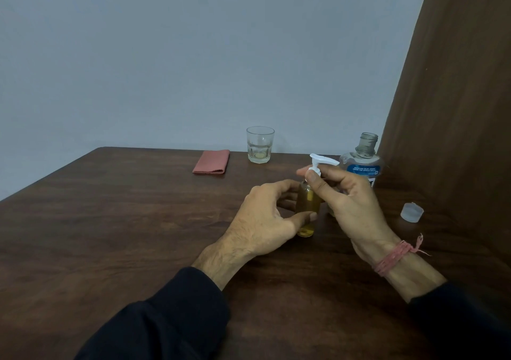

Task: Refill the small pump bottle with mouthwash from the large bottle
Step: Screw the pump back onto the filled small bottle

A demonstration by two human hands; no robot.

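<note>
The small pump bottle (307, 207) stands upright on the brown table (124, 221), holding yellowish liquid. My left hand (265, 218) wraps around its body from the left. My right hand (348, 199) pinches the collar of the white pump head (320, 163) with thumb and fingers at the bottle's neck. Behind my right hand stands the large clear mouthwash bottle (365, 158) with a blue label, its neck uncapped. Its clear cap (412, 212) lies on the table to the right.
A glass tumbler (260, 145) with a little liquid stands at the table's far edge. A folded pink cloth (212, 162) lies left of it. A brown panel (456, 110) rises on the right side, and a grey wall is behind.
</note>
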